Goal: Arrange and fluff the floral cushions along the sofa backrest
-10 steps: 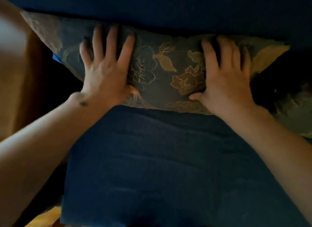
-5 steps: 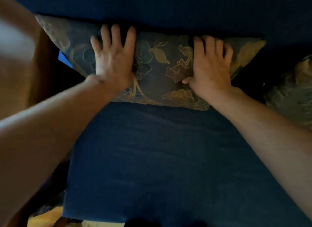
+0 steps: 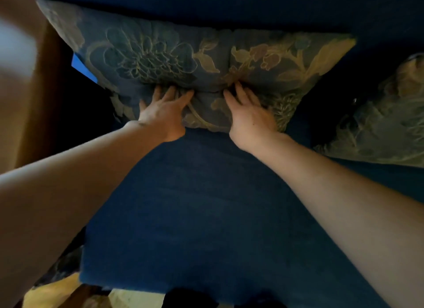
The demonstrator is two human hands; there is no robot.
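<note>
A blue floral cushion [image 3: 160,55] with beige flowers leans against the dark blue sofa backrest [image 3: 252,7], its lower edge on the seat. My left hand [image 3: 164,111] and my right hand [image 3: 249,115] press flat into the cushion's lower middle, fingers spread and sunk into a dent in the fabric. Neither hand grips anything. A second floral cushion [image 3: 380,126] lies at the right edge, partly cut off by the frame.
The blue seat cushion [image 3: 206,204] fills the lower middle. A brown wooden armrest [image 3: 29,90] rises at the left. Yellowish floor [image 3: 52,294] shows at the bottom left, below the seat's front edge.
Both hands slid from the cushion's upper corners down and inward to its lower middle. The cushion now stands taller against the backrest, showing more of its face.
</note>
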